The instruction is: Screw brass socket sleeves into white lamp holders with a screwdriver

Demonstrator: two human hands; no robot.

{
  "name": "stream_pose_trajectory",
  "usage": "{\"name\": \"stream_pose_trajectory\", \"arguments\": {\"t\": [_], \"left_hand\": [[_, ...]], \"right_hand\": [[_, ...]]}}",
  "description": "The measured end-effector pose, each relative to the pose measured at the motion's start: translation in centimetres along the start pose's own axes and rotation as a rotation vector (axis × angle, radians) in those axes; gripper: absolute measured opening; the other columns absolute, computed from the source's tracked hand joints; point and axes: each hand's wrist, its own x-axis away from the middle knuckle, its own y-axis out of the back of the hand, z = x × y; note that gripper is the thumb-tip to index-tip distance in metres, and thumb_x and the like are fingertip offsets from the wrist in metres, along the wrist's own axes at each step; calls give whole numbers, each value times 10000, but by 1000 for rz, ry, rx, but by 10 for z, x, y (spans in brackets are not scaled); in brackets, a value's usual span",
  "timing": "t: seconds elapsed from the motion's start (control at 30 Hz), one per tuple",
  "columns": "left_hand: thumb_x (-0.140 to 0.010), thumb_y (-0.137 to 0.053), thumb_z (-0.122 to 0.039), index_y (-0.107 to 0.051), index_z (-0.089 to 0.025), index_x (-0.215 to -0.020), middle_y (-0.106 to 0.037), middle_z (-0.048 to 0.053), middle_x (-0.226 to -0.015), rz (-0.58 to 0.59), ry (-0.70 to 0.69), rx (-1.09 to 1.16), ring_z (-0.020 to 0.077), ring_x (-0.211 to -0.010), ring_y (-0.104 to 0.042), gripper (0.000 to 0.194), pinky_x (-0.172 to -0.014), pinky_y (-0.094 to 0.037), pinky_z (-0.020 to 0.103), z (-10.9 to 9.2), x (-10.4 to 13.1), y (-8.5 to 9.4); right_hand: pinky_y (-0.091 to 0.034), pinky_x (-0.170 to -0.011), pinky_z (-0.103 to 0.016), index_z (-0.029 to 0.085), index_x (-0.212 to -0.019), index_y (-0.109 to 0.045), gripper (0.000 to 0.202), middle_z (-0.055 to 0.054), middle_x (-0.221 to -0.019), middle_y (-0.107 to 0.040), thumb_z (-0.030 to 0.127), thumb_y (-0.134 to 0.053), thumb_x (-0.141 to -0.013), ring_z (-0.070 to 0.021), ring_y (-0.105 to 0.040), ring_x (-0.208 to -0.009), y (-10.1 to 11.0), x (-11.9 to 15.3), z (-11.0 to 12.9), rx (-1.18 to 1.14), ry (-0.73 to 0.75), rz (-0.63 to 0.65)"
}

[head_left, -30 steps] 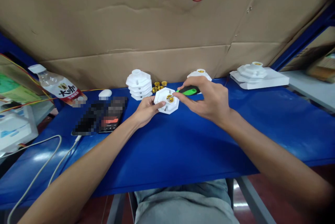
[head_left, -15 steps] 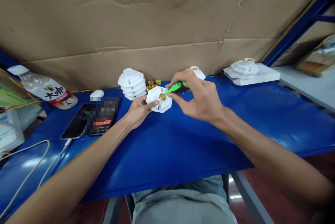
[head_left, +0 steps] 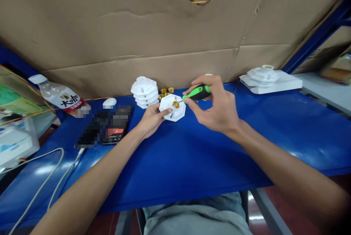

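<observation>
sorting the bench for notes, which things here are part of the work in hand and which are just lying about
In hand: white lamp holder in left hand; green screwdriver in right hand; stacked holders; brass inserts.
Lying about: water bottle, phones, white cable.

On the desk (head_left: 175, 154), the lamp holder (head_left: 172, 107) lies near the middle, with the left hand (head_left: 150, 118) on its left and the right hand (head_left: 216, 108) with the screwdriver (head_left: 196, 93) on its right. Behind it stand a stack of holders (head_left: 144, 91) and small threaded shells (head_left: 166, 92). Phones (head_left: 105, 130) lie left, a bottle (head_left: 59, 96) farther left, and a slab with 1 holder (head_left: 270, 78) far right.
</observation>
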Motion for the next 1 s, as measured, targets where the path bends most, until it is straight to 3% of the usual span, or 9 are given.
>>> {"name": "stream_pose_trajectory", "arguments": {"t": [0.1, 0.3, 0.6, 0.83, 1.0], "left_hand": [[-808, -874, -157, -785, -121, -1122, -791, 147, -1181, 11, 20, 0, 284, -1114, -737, 329, -1052, -563, 448, 0, -2, 0], [-763, -872, -102, -706, -153, -1230, -753, 130, -1253, 22, -36, -24, 250, -1081, -729, 498, -995, -574, 404, 1, -2, 1], [-716, -947, -173, -676, -149, -1194, -751, 137, -1242, 16, -74, -109, 283, -1119, -719, 550, -1075, -547, 498, 5, -4, 4], [-719, -961, -213, -680, -160, -1172, -755, 122, -1199, -4, -107, -152, 286, -1092, -726, 535, -1041, -574, 516, 9, -6, 6], [-702, -965, -219, -663, -156, -1284, -747, 132, -1235, -14, -147, -215, 315, -1133, -720, 659, -1042, -575, 549, 10, -7, 5]], "right_hand": [[-685, -770, -352, 264, -1296, -539, 466, -29, -1053, -788, 219, -780, -901, -222, -812, -902, 4, -3, -1, -61, -14, -58], [-685, -750, -362, 257, -1288, -558, 485, -19, -986, -783, 199, -800, -872, -225, -809, -857, 9, -6, -6, -45, 32, -107], [-694, -759, -368, 281, -1252, -555, 497, -9, -983, -795, 217, -831, -843, -237, -816, -868, 12, -6, -7, -39, 38, -52], [-694, -745, -356, 311, -1249, -559, 514, 9, -1004, -783, 189, -827, -828, -226, -817, -848, 13, -5, -6, -52, 37, -10], [-689, -715, -344, 326, -1251, -576, 480, 15, -1022, -784, 180, -799, -852, -217, -814, -829, 15, -6, -2, -45, 67, 4]]}}
